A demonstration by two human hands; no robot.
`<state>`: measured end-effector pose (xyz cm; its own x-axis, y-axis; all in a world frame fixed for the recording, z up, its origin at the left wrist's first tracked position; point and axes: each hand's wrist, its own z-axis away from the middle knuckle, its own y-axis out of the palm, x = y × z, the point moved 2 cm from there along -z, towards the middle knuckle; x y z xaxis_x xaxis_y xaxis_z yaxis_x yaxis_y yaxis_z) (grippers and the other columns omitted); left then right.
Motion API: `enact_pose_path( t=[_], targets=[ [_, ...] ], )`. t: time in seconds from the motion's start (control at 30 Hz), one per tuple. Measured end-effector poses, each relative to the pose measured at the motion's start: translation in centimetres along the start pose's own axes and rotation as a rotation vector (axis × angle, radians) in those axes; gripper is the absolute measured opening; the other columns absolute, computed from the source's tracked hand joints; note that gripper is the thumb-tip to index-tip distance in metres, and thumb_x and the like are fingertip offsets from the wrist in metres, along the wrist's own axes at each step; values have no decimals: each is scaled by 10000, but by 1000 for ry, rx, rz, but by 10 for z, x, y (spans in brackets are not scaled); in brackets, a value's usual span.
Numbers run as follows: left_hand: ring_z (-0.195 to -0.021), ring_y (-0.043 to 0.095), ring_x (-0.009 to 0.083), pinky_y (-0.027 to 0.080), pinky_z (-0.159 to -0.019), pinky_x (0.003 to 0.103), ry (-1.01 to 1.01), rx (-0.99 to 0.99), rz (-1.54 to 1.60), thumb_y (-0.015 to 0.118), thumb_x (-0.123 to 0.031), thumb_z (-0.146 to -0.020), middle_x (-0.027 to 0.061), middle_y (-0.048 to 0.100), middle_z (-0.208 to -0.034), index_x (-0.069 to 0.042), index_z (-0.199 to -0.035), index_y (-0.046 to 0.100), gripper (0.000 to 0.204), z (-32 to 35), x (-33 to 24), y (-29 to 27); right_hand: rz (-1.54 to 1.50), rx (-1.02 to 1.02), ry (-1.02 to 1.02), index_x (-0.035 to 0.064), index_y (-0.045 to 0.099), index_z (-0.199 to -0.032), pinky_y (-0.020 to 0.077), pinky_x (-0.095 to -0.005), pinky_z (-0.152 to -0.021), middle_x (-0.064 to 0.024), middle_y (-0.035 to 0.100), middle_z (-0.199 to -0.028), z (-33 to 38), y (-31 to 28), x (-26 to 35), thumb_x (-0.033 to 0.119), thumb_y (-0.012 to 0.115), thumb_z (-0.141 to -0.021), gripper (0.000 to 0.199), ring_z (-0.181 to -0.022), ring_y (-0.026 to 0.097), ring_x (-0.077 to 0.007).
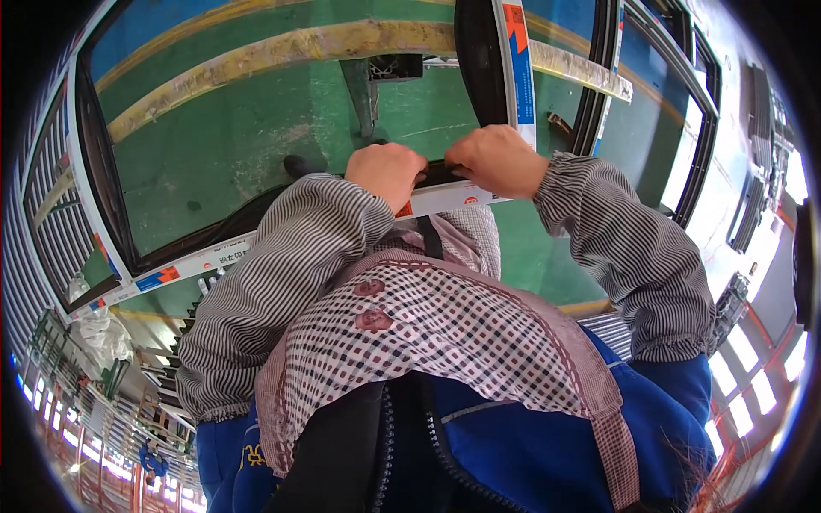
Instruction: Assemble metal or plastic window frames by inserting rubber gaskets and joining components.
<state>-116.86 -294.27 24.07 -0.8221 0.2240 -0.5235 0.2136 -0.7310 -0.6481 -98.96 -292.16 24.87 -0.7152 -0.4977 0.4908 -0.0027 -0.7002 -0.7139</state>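
A white window frame with a black inner edge lies in front of me, its near bar running just ahead of my waist. Along that bar's inner side sits a black rubber sealing strip. My left hand is closed, its thumb and fingertips pinching the strip close to the frame's near right corner. Right at that corner my right hand is closed too, fingers curled down onto the strip. A short gap separates the two hands. Their fingertips are partly hidden behind the knuckles.
Worn yellow support bars cross beneath the frame over a green floor. A second dark-edged frame lies at the right. Clear plastic wrapping hangs at the left. Far off at lower left is a person in blue.
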Motion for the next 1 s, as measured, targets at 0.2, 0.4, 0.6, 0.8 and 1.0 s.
enact_pose_path(
  t=[0.2,0.4,0.6,0.8,1.0],
  targets=[
    [-834,665,301,527,-757,428,27,9,49,614,-263,-852,91,701,-890,-157,-929,730,176,-1,4,2,-4,21,3,86,667,-866,502,-439,-695,-113,657,-780,2,0,1,140,622,-799,97,-754,644,-322],
    [-852,654,312,520,-770,425,-11,46,78,613,-281,-847,108,686,-891,-119,-929,718,210,6,0,-4,-10,96,28,69,663,-903,498,-435,-728,-116,656,-818,2,-4,2,173,627,-817,140,-786,641,-326],
    [-990,547,258,481,-819,372,237,-383,-36,751,-272,-689,104,549,-1026,-24,-967,595,404,36,-13,17,-122,-327,-41,-3,564,-1030,457,-429,-810,-121,570,-986,31,15,43,230,726,-721,420,-936,570,-332],
    [-950,546,229,487,-782,336,263,-346,-84,790,-181,-621,68,541,-978,-54,-899,599,361,32,-11,21,-11,-418,-115,36,551,-915,467,-395,-700,-86,533,-875,18,28,37,95,734,-527,433,-833,562,-286],
    [-943,566,233,487,-811,348,230,-349,-40,808,-219,-608,63,569,-938,-59,-947,617,421,46,5,18,-19,-434,-48,31,554,-913,475,-406,-717,-99,547,-874,18,28,47,126,741,-581,393,-842,573,-299]
  ],
)
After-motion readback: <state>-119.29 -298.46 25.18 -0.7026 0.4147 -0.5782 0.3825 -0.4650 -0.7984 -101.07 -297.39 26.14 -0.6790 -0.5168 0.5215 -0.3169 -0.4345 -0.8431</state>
